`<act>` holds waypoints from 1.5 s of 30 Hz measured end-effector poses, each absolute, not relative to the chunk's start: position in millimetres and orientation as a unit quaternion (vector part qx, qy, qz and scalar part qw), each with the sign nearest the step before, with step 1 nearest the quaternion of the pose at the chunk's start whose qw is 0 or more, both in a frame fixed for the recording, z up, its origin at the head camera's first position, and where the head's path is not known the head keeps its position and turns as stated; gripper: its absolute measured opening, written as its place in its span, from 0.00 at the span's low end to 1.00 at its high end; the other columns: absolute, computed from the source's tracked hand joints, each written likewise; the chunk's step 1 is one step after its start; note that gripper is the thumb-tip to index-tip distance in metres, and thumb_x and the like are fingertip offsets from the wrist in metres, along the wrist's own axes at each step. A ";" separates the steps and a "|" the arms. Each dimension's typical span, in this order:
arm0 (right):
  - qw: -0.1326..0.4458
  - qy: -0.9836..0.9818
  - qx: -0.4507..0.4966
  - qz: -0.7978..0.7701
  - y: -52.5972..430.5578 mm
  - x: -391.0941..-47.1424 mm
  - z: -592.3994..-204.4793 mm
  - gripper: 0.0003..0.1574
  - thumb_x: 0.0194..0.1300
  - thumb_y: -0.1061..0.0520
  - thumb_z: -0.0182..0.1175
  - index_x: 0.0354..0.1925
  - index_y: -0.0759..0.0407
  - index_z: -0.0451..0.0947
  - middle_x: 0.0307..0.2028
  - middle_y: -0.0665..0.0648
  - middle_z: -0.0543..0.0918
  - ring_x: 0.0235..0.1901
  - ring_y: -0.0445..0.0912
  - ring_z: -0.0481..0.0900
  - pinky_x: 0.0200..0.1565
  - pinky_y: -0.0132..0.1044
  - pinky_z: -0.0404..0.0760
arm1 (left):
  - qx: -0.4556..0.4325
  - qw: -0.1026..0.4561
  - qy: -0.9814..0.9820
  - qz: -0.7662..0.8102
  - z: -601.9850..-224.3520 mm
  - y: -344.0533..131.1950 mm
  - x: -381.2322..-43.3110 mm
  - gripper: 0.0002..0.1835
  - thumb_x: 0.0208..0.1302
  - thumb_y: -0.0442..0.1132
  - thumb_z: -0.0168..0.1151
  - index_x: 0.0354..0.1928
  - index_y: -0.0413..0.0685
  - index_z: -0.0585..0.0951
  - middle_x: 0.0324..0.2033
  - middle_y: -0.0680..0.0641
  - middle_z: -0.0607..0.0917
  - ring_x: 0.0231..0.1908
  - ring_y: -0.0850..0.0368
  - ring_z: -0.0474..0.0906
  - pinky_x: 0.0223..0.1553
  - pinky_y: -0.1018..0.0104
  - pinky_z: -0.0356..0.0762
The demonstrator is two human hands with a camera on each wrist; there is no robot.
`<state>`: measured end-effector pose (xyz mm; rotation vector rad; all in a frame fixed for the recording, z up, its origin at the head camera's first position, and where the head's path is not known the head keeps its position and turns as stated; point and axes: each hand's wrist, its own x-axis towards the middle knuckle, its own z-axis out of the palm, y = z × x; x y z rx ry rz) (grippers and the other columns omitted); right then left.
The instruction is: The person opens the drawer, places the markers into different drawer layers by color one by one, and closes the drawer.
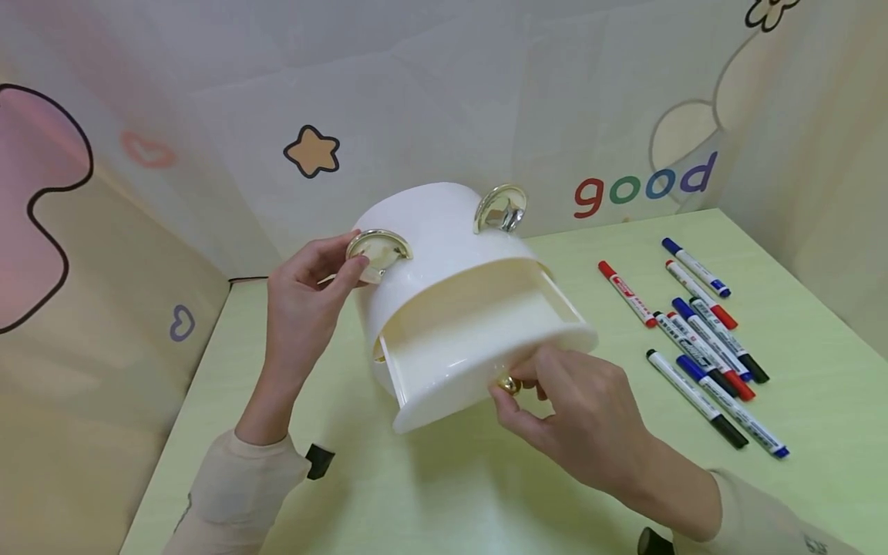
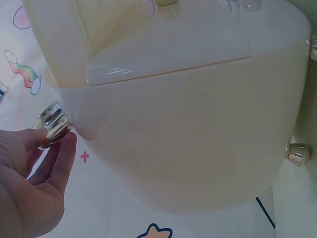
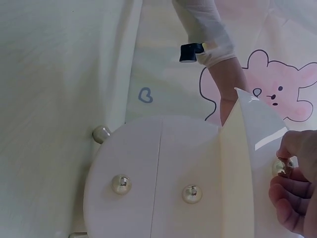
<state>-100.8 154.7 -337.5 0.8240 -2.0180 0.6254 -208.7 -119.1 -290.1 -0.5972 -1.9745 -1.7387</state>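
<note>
With the rounded white cabinet [image 1: 430, 223] between them, left fingers [image 2: 63, 158] pinch one curved gold ear [image 1: 381, 253], right fingers [image 3: 292, 188] the round gold knob [image 1: 509, 384] of its open drawer [image 1: 451, 395], seemingly mid-slide, next needing steady bracing.

head: bright, diffuse light | soft shadows across near tabletop [image 1: 444, 486] | both wrist views: dimmer, hazy, low contrast | white glare streak on drawer front [image 3: 265, 116] | small highlights on gold knobs [image 3: 192, 194]

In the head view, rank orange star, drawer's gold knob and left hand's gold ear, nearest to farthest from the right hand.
1. Gold knob, on the drawer front, in the right hand.
2. Gold ear, leftward, in the left hand.
3. Orange star, upper left on backdrop.
</note>
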 end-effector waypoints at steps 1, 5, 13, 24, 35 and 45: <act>0.418 -0.808 0.332 0.250 155.1 -99.7 -337.6 0.23 0.76 0.42 0.52 0.32 0.57 0.74 0.25 0.47 0.81 0.21 0.40 0.77 0.18 0.26 0.72 | -0.214 0.219 -0.715 -0.629 -290.4 -119.4 -208.3 0.16 0.65 0.25 0.69 0.55 0.34 0.85 0.41 0.50 0.89 0.40 0.55 0.87 0.41 0.61 0.90; 0.415 -0.810 0.335 0.245 156.0 -96.4 -338.1 0.24 0.77 0.41 0.50 0.33 0.57 0.73 0.26 0.47 0.82 0.21 0.39 0.77 0.19 0.24 0.73 | -0.210 0.219 -0.719 -0.626 -291.6 -120.3 -207.1 0.17 0.65 0.25 0.69 0.56 0.35 0.85 0.40 0.49 0.88 0.39 0.55 0.86 0.41 0.62 0.90; 0.391 -0.827 0.323 0.241 157.9 -83.1 -336.9 0.26 0.78 0.38 0.48 0.33 0.57 0.73 0.26 0.47 0.81 0.22 0.38 0.76 0.21 0.23 0.73 | -0.221 0.227 -0.722 -0.615 -292.0 -119.7 -208.8 0.20 0.66 0.25 0.69 0.59 0.39 0.85 0.38 0.46 0.89 0.37 0.56 0.87 0.41 0.62 0.90; 0.400 -0.825 0.322 0.237 159.4 -74.7 -337.9 0.27 0.78 0.39 0.48 0.31 0.57 0.73 0.25 0.46 0.81 0.20 0.37 0.75 0.19 0.21 0.70 | -0.219 0.222 -0.728 -0.611 -291.7 -119.5 -208.9 0.19 0.66 0.26 0.69 0.58 0.38 0.85 0.37 0.44 0.88 0.37 0.57 0.87 0.42 0.63 0.90; 0.382 -0.836 0.315 0.235 160.1 -68.8 -336.4 0.28 0.79 0.37 0.47 0.32 0.57 0.73 0.27 0.46 0.83 0.21 0.37 0.76 0.20 0.20 0.71 | -0.217 0.223 -0.727 -0.612 -290.7 -119.3 -209.2 0.19 0.65 0.25 0.69 0.58 0.39 0.85 0.37 0.42 0.88 0.36 0.57 0.87 0.41 0.64 0.90; 0.337 -0.853 0.303 0.257 167.6 -62.5 -331.2 0.31 0.75 0.30 0.50 0.39 0.54 0.78 0.32 0.43 0.84 0.27 0.36 0.77 0.25 0.18 0.73 | -0.221 0.222 -0.714 -0.625 -290.5 -118.8 -209.1 0.19 0.64 0.23 0.69 0.57 0.35 0.85 0.39 0.47 0.88 0.38 0.58 0.86 0.41 0.64 0.90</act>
